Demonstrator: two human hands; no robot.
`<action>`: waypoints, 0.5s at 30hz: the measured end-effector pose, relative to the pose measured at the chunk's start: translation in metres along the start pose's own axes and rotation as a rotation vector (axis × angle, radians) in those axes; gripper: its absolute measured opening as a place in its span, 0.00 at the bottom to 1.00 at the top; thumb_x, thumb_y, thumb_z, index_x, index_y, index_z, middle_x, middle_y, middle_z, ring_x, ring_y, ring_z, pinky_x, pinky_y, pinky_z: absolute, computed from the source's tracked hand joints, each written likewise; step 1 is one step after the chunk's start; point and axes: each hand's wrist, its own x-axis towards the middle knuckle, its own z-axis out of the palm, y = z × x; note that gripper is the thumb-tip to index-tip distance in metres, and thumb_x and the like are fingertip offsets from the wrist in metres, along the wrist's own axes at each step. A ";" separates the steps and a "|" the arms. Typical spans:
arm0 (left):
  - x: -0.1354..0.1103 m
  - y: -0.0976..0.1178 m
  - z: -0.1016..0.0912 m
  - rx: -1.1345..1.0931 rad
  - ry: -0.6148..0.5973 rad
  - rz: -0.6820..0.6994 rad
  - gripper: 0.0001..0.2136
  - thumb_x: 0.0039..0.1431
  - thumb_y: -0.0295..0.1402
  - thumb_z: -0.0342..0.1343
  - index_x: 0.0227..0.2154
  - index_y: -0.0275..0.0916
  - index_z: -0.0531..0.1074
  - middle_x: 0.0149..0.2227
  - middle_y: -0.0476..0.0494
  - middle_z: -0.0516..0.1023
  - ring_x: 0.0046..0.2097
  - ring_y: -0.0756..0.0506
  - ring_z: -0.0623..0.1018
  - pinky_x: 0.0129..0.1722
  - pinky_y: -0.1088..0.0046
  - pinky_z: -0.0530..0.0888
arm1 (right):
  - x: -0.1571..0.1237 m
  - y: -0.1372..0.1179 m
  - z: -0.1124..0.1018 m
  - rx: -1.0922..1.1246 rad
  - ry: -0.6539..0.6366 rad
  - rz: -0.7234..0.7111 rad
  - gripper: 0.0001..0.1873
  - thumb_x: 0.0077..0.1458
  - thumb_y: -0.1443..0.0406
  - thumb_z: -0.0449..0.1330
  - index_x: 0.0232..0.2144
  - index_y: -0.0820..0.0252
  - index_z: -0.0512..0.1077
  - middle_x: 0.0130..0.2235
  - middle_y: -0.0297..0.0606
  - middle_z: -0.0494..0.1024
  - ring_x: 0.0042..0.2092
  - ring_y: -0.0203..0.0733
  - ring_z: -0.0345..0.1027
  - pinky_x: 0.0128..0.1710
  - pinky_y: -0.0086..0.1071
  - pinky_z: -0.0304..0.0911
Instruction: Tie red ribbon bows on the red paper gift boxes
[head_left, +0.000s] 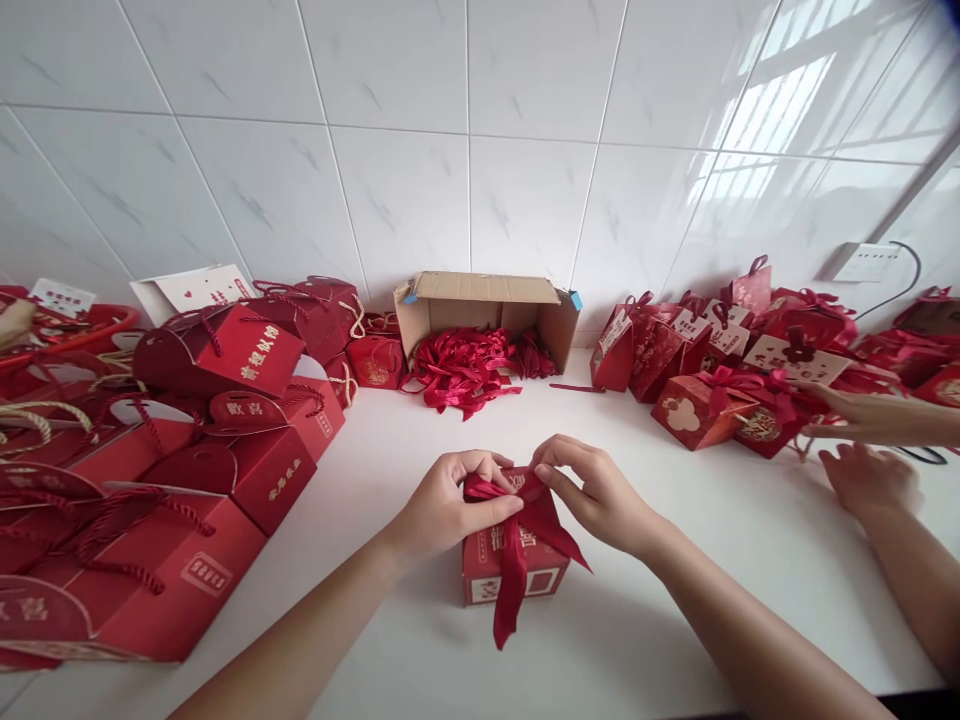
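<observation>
From my end of the head view, I have the small red box [531, 560] on the white tabletop [375, 600], centred in front of me and between my 2 hands. A red ribbon [512, 580] crosses its top, with 1 tail hanging down over the front face and another slanting off to the right.

My left hand [454, 505] has its grip pinching a gathered fold of the ribbon between thumb and fingers. My right hand [596, 495] pinches the ribbon near the crossing, thumb against fingertip; exactly which strand it has I cannot tell, since the fingers cover it.

I judge the step in hand to be shaping a bow or knot on the lid. The next move seems to call for drawing the strands through and pulling the 2 sides apart evenly, lightly enough not to dent the card or slide the box.

Behind the box, a cardboard carton [487, 288] lies open towards me with a heap of ribbons [461, 365] spilling out. To the right, a co-worker's hands [874, 480] are beside other ribboned boxes [679, 415].
</observation>
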 end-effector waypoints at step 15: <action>0.005 0.001 0.010 -0.045 0.069 -0.060 0.21 0.48 0.35 0.61 0.16 0.40 0.51 0.24 0.47 0.72 0.46 0.42 0.74 0.43 0.68 0.71 | -0.002 0.002 0.006 -0.045 0.140 -0.018 0.12 0.62 0.63 0.48 0.26 0.58 0.62 0.41 0.42 0.68 0.39 0.41 0.65 0.40 0.37 0.64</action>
